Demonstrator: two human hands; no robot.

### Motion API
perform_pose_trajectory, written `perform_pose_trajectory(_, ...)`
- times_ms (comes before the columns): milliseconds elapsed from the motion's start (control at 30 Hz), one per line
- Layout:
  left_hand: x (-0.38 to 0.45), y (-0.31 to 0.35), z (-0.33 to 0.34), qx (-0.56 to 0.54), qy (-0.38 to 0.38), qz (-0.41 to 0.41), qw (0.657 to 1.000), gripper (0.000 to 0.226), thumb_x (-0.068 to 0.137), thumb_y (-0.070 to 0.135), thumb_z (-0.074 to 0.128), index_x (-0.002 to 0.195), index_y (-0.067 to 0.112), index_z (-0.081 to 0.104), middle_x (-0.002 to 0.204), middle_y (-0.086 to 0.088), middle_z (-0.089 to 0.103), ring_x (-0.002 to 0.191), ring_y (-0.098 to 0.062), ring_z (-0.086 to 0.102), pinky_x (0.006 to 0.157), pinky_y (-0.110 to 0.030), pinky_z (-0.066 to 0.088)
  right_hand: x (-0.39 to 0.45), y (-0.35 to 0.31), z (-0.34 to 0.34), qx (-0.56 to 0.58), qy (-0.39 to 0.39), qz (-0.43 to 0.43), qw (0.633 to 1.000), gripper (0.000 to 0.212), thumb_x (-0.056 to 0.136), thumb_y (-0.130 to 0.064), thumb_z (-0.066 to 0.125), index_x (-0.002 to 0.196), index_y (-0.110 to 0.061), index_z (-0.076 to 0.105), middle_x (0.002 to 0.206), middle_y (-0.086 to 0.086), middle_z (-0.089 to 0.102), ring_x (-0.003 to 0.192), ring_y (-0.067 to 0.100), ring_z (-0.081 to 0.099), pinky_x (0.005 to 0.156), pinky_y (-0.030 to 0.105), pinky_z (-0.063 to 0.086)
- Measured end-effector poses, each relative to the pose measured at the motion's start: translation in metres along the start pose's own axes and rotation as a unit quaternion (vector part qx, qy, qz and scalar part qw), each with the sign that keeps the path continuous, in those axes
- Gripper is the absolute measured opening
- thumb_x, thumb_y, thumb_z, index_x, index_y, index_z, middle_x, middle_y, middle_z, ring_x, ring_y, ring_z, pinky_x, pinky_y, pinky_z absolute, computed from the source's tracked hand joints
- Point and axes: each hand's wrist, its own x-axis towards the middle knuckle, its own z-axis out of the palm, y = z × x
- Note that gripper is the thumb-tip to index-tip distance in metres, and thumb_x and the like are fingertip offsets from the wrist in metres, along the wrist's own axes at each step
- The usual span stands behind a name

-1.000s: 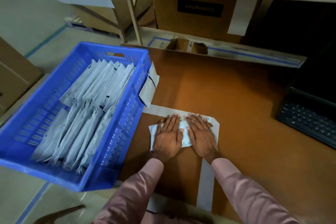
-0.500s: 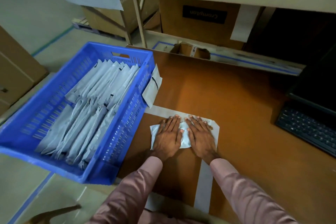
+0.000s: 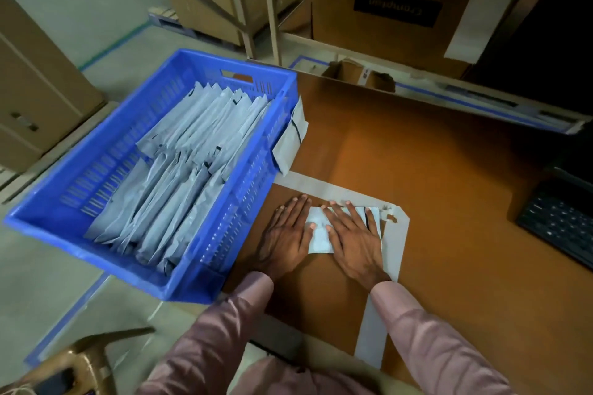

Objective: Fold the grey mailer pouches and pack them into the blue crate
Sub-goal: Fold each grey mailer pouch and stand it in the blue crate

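While both palms lay flat on it, the folded pouch (image 3: 319, 234) sat on the brown tabletop (image 3: 449, 202) close to the near edge, just inside the taped grey corner mark (image 3: 396, 228). The left hand (image 3: 285, 234) pressed its left end and the right hand (image 3: 354, 237) its right end, fingers straight and spread on both, neither curled round anything; only a pale strip of the pouch showed between them. Its long axis appeared to run left to right, roughly along the near edge of the tabletop.

From there the blue crate (image 3: 80, 244) lay to the left and slightly farther off, overhanging the left edge of the tabletop, its near right wall just beside the left hand. That made the left hand the nearer one for the carry, by my judgement, with the right hand well apart from the crate. Packed pouches (image 3: 179, 176) already stood on edge in rows slanting from the near left to the far right, so the folded one would likely need turning to match them. One stray pouch (image 3: 290, 144) hung outside the crate's right wall.
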Motion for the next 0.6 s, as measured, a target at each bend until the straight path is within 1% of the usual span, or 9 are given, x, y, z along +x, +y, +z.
perform_pose_trajectory(167,0.0011,-0.0033,0.0028,-0.009,0.007,0.012,1.000,0.059,0.112,0.043,0.020,0.163,0.016,0.029,0.170,0.000,0.027,0.158,-0.013,0.019,0.126,-0.042,0.021,0.0036,-0.0006,0.0014,-0.014,-0.003,0.001,1.000,0.052,0.110,-0.044,0.026,0.161,-0.035,0.032,0.167,-0.011,0.031,0.159,0.017,0.016,0.128,0.052,0.011)
perform_pose_trajectory(333,0.0026,-0.0059,0.0065,-0.015,0.006,0.019,1.000,0.059,0.111,0.042,0.024,0.163,0.015,0.027,0.170,-0.002,0.026,0.158,-0.015,0.017,0.127,-0.043,0.019,0.0049,-0.0018,0.0028,-0.018,-0.014,0.004,1.000,0.054,0.110,-0.046,0.019,0.164,-0.036,0.022,0.171,-0.010,0.019,0.160,0.019,0.007,0.127,0.053,0.010)
perform_pose_trajectory(467,0.0017,-0.0050,0.0060,-0.024,0.003,0.021,0.999,0.059,0.111,0.040,0.026,0.164,0.015,0.025,0.171,-0.002,0.024,0.159,-0.014,0.015,0.129,-0.041,0.015,0.0038,-0.0038,0.0015,-0.007,-0.027,0.012,1.000,0.055,0.110,-0.047,0.017,0.164,-0.036,0.022,0.171,-0.009,0.019,0.160,0.020,0.010,0.126,0.054,0.010)
perform_pose_trajectory(600,0.0002,-0.0026,-0.0027,-0.052,-0.009,0.013,0.998,0.059,0.108,0.036,0.027,0.163,0.013,0.029,0.169,-0.002,0.028,0.158,-0.014,0.019,0.129,-0.040,0.015,0.0017,-0.0059,-0.0047,0.032,-0.029,0.024,0.999,0.056,0.109,-0.046,0.020,0.161,-0.030,0.032,0.169,-0.005,0.028,0.157,0.021,0.021,0.127,0.052,0.011)
